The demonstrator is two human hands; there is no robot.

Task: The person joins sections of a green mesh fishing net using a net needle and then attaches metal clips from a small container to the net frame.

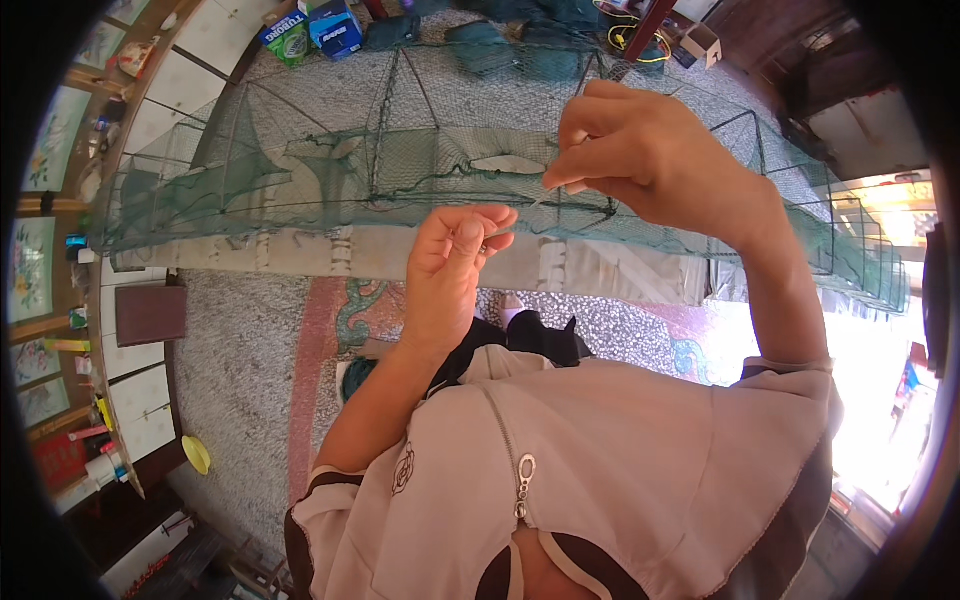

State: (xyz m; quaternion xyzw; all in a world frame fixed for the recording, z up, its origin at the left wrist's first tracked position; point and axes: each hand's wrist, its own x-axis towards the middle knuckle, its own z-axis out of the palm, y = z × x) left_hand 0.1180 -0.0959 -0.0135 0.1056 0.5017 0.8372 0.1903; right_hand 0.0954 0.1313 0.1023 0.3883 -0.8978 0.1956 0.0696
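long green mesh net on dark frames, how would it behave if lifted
The long green mesh net would probably sag between the thin dark rod frames, which look stiff. Its open weave suggests lightness for its size.

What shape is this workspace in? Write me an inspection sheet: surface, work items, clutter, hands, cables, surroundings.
Surface: long pale support along the netting's near side, partly hidden.
Work items: green netting stretched over dark frames; thin pale strand between the hands.
Clutter: green box, blue box and open carton beyond the netting.
Hands: right hand pinching the strand; left hand curled, its grip unclear.
Cables: yellow cable, loosely looped, far side.
Surroundings: speckled floor; white-fronted cabinets at left; strong glare at right.
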